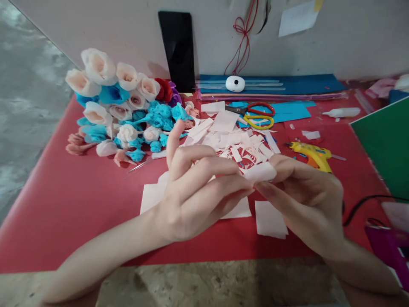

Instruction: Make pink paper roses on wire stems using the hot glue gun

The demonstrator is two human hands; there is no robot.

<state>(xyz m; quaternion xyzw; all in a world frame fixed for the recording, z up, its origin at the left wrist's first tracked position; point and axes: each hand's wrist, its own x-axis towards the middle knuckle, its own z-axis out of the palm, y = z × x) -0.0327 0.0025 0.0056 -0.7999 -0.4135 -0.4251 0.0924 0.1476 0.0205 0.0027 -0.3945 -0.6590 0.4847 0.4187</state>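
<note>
A small pale pink paper petal (pixel 260 172) is pinched between my two hands, above the middle of the red table. My left hand (pixel 198 192) grips its left end with thumb and forefinger, the little finger raised. On the other end, my right hand (pixel 303 200) holds it between thumb and curled fingers. Cut pale paper squares (pixel 271 218) lie on the table below, some partly hidden by my left hand. Just beyond my fingers is a heap of paper strips and scraps (pixel 223 138).
Handmade paper flowers (pixel 99 68) crowd the back left. Scissors (pixel 252 114) with red and yellow handles rest behind the scraps. A yellow glue gun (pixel 311 154) lies at the right, near a green board (pixel 383 140). A black phone (pixel 178 51) leans against the wall.
</note>
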